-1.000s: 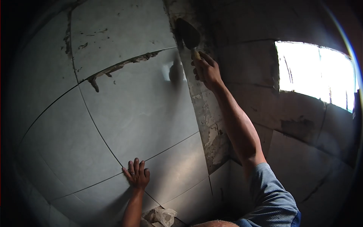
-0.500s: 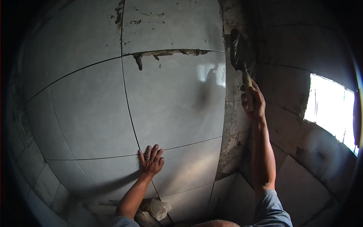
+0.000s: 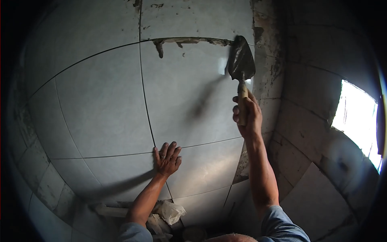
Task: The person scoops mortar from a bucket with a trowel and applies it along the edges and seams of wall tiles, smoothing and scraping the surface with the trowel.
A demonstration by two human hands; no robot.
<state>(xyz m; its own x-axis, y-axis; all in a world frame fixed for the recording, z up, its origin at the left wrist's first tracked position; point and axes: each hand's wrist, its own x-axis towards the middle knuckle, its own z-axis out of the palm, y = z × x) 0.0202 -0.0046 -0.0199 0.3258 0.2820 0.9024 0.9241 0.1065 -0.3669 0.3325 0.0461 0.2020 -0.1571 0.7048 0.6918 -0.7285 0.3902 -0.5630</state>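
My right hand [image 3: 249, 115] is wrapped round the wooden handle of a trowel [image 3: 242, 60]. The dark metal blade points up and lies over the top right corner of a large grey wall tile [image 3: 189, 92]; whether it touches the tile I cannot tell. Wet mortar [image 3: 189, 40] sits along this tile's upper edge, with a drip hanging down at its left. My left hand [image 3: 167, 160], a ring on one finger, rests with fingers spread against the wall, across the joint below that tile.
On the right is a bright window opening [image 3: 356, 121] in a rough wall [image 3: 310, 84]. An untiled mortar strip [image 3: 268, 52] runs up the corner. Below my left arm lies a crumpled pale bag [image 3: 171, 212].
My right hand has moved left with the trowel, from the bare strip in the corner to over the tile. The view has shifted slightly; my left hand stays on the same joint.
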